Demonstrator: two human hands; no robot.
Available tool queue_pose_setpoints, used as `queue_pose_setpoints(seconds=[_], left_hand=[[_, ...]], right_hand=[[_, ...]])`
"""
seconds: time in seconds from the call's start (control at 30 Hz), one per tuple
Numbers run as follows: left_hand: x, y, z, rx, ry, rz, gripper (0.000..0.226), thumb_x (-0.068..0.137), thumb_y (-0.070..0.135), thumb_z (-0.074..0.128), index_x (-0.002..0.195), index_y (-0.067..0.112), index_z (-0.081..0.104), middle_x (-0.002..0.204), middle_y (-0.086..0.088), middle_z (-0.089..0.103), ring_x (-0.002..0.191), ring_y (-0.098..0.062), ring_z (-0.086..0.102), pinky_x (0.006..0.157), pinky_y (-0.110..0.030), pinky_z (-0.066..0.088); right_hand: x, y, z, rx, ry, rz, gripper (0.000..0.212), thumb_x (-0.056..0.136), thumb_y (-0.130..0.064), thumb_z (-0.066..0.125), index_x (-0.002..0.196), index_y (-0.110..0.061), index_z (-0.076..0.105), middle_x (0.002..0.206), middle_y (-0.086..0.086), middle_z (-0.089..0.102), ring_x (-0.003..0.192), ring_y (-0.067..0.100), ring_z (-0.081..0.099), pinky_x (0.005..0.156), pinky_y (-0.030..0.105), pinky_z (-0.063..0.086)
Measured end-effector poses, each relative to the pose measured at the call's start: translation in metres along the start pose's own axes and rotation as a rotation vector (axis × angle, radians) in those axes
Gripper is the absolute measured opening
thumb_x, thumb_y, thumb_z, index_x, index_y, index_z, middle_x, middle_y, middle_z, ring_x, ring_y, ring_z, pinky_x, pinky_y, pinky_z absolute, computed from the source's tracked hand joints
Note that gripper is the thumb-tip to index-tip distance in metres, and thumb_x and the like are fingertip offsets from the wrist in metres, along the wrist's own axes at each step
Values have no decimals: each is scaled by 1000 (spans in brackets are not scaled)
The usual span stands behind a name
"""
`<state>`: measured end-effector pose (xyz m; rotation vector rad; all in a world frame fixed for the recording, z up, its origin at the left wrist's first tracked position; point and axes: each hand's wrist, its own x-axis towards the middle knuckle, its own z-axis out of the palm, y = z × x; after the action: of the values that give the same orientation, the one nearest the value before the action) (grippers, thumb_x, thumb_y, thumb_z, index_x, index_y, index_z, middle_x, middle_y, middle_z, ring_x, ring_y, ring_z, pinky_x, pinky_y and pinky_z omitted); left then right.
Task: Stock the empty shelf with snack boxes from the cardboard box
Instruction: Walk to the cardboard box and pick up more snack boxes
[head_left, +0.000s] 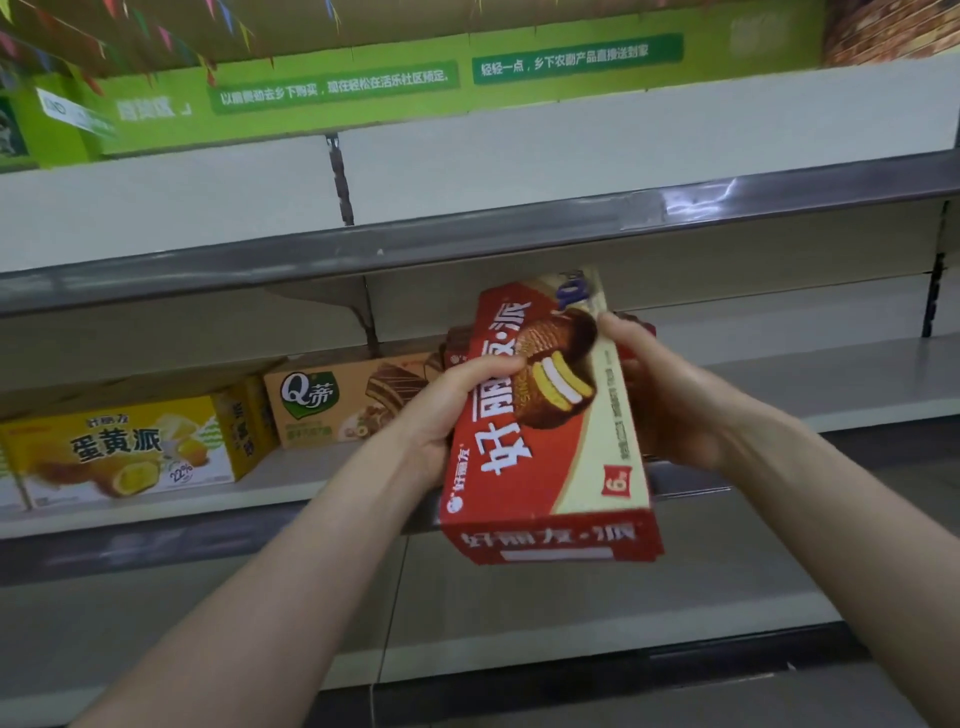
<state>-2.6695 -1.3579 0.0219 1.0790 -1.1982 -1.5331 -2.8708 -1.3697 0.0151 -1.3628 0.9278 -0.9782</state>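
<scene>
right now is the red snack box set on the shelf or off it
Off it. The left hand and right hand grip the red snack box by its sides, tilted, in front of the shelf.

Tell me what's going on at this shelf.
A person holds a red snack box in both hands, tilted, in front of the middle shelf. The left hand grips its left edge and the right hand its right side. The box is not yet set down. To the left, a yellow box and a tan box stand on that shelf. The cardboard box is out of view.
</scene>
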Motion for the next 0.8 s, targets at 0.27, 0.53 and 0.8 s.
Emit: queue_pose_setpoints(seconds=[0.27,0.53,0.8], left_hand=[[-1,-21,-33,156,-236,-77,76,54,51,89,116,19,61,114,-12,68,109,-32,65,89,-53,52],[10,-5,-40,174,123,148,70,62,14,81,124,16,49,102,-12,73,96,-31,69,82,-47,58],[26,15,-61,271,332,306,64,81,0,70,135,26,45,121,-6,64,85,-24,68,58,-31,56]], right_hand=[[18,30,-2,534,185,-116,50,92,-44,45,120,-8,63,101,20,71,85,32,69,77,41,52],[19,41,-29,630,227,-213,14,92,-22,49,82,-18,58,69,-1,67,65,14,62,66,27,52],[29,35,-69,38,331,-135,44,82,-9,71,122,-13,55,107,9,68,94,19,68,82,33,52]])
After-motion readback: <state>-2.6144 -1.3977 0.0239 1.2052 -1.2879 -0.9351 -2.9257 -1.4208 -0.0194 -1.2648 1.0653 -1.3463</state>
